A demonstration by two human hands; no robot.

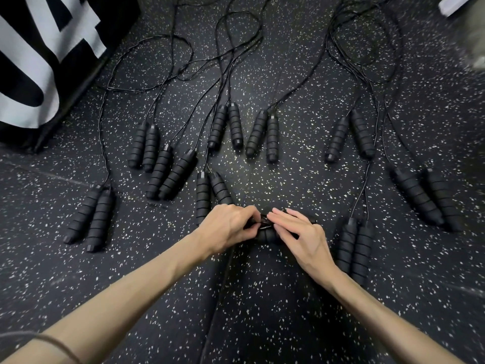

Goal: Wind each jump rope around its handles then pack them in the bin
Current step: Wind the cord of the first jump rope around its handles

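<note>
Several black jump ropes lie on the speckled floor, each with its two ribbed foam handles side by side and its thin cord trailing away from me. One pair of handles [265, 235] sits low in the middle, with cord bunched on top of it. My left hand [228, 227] pinches that cord at the left end of the pair. My right hand [299, 235] rests over the right part of the same handles, fingers pointing left, touching the cord. Both hands hide much of this rope.
Handle pairs lie close by: one just left of my left hand [207, 193], one right of my right hand [355, 248], others at far left [90, 218] and far right [427, 199]. A black box with white lettering [49, 56] stands at the upper left.
</note>
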